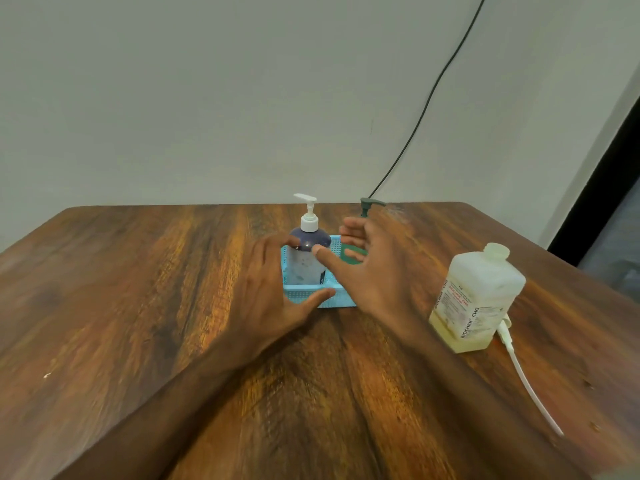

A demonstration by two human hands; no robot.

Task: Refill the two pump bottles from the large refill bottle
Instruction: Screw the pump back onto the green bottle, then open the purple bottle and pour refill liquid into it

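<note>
A light blue mesh basket (304,293) stands mid-table and holds two pump bottles. The clear bottle with a white pump (309,249) stands on its left side. The green bottle with a dark pump (367,206) is mostly hidden behind my right hand. My left hand (277,289) lies against the basket's left front corner, fingers spread, thumb on the front rim. My right hand (367,268) hovers open over the basket's right side, fingers straight, holding nothing. The large translucent refill bottle (476,299), cap off, stands to the right.
A white pump with a long dip tube (523,372) lies on the wooden table (138,306) beside the refill bottle. A black cable (433,95) runs down the wall behind. A dark door frame (602,188) stands at the right.
</note>
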